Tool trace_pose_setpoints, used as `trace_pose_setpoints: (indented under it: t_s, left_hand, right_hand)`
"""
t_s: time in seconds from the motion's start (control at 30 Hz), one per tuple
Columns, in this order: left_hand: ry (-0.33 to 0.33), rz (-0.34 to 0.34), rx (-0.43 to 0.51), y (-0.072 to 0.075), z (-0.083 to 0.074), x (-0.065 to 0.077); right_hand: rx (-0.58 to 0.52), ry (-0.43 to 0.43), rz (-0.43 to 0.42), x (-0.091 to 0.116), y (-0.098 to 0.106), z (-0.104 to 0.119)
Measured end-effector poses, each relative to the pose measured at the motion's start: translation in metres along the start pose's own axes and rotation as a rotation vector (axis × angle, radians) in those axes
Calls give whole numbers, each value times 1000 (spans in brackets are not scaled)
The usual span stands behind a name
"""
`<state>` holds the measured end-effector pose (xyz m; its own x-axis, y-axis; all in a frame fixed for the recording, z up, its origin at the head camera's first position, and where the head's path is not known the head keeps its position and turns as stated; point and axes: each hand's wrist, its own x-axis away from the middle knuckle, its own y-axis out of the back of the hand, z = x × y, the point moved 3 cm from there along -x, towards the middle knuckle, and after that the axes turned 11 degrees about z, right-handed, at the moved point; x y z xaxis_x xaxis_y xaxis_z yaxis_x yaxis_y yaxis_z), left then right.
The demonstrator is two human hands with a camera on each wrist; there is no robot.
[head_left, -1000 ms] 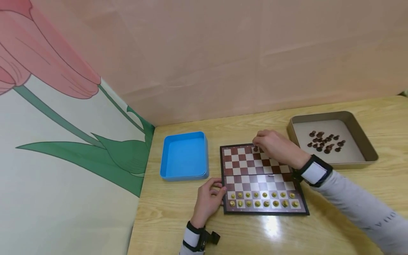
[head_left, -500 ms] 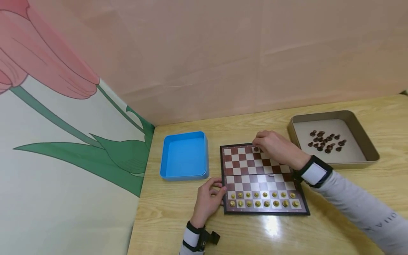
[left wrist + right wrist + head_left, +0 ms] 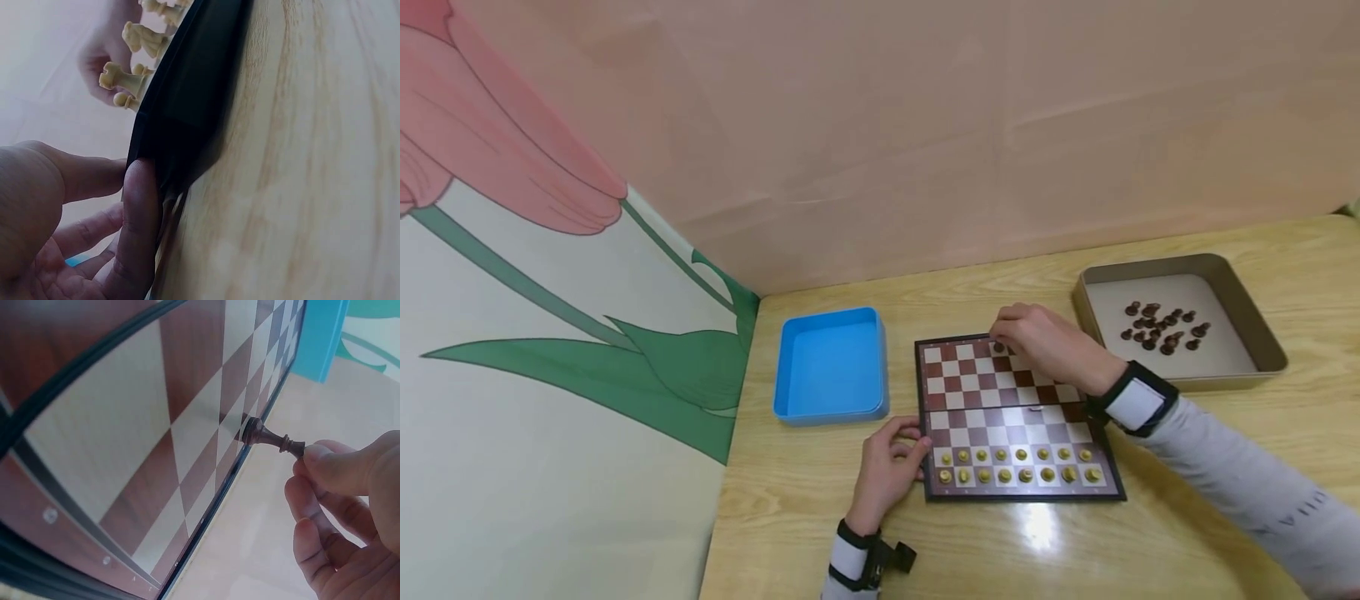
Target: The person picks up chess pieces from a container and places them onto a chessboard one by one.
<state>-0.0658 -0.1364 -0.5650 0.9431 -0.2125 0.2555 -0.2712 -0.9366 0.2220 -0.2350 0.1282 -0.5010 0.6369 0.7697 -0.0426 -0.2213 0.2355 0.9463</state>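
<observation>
My right hand (image 3: 1047, 343) is over the far edge of the chessboard (image 3: 972, 383). Its thumb and index finger pinch the top of a dark brown chess piece (image 3: 275, 439); the base meets a far-row square, with the piece upright on the board. At the board's near left side, my left hand (image 3: 887, 475) holds the black edge (image 3: 181, 94) between thumb and a finger, the finger reaching underneath. Pale gold chess pieces (image 3: 1026, 475) stand in two rows on the near side. My right hand and forearm hide part of the board's far right.
A beige tray (image 3: 1273, 362) at the back right has several loose dark chess pieces (image 3: 1167, 325) in it. To the left of the board stands a blue tray (image 3: 831, 417). A small bright object (image 3: 1036, 408) lies near the board's fold. Behind the wooden table (image 3: 790, 500) hangs a pinkish cloth (image 3: 880, 167).
</observation>
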Motion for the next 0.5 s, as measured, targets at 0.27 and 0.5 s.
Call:
trace_pose_setpoints:
  t_s: [0.27,0.5]
  left_hand:
    - [7,-2,-4,0,-1,-1]
    - [14,-4,-2,-1,-3,0]
  right_hand:
    - [11,20,-28,2,0,-1]
    - [33,11,-39,4,4,-1]
